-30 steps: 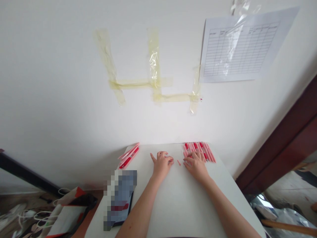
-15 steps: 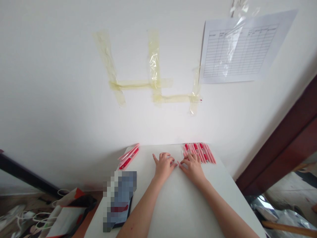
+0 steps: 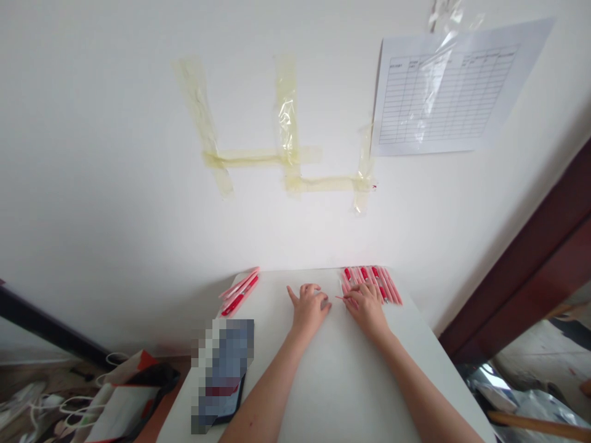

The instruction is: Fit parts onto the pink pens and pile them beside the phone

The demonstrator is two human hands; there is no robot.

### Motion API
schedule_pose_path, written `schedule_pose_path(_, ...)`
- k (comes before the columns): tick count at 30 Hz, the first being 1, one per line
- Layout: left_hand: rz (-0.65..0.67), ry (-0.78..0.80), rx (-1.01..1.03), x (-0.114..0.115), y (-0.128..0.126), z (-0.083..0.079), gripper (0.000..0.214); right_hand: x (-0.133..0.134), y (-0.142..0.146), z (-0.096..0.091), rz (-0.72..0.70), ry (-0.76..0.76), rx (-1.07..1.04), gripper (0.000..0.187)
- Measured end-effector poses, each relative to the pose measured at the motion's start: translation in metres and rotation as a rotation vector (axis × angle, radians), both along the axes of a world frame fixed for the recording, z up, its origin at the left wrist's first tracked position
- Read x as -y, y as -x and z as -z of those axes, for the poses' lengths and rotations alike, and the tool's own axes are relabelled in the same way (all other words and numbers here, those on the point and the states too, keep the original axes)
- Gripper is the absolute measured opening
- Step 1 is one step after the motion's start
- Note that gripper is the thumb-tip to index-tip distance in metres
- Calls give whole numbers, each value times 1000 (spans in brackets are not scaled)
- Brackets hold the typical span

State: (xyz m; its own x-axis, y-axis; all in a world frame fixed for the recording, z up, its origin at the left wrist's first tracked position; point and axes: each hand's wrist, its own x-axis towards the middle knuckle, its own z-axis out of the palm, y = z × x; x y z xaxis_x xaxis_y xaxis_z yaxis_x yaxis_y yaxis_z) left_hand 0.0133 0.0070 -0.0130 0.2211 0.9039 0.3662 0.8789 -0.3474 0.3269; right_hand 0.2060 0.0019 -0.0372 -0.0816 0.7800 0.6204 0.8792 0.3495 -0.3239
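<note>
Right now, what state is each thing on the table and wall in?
left hand, resting on the table, fingers curled, grip unclear
right hand, pinching a thin pink stick
pen row, lying side by side, far right
pen pile, lying loose, far left
dark device, flat at the left edge
printed form, taped to the wall
tape strips, yellowed, stuck on

A makeshift workroom — a white bench (image 3: 332,381) against a bare wall, taped log sheet (image 3: 455,86), pens (image 3: 372,284) in rows.
</note>
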Motion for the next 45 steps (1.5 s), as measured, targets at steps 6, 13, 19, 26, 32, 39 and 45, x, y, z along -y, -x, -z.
schedule_pose_path(6,3,-40,5,-2,0,4,7,-1,-5,-2,8,11,-46,18)
schedule_pose_path(13,22,-44,65,-1,3,-1,13,1,-3,-5,-43,-24,-87,17)
schedule_pose_path(19,8,-46,99,0,6,-8,10,4,-1,-10,-105,-49,-95,16)
schedule_pose_path(26,12,-46,96,2,4,-9,7,3,-3,-8,-103,-36,-79,15)
schedule_pose_path(32,14,-72,101,1,4,-7,7,1,-2,-6,-115,-34,-72,14)
schedule_pose_path(39,3,-59,101,2,4,-8,5,2,-2,-7,-132,-30,-64,13)
schedule_pose_path(45,14,-75,111,1,5,-7,6,1,-3,-7,-161,-3,-79,16)
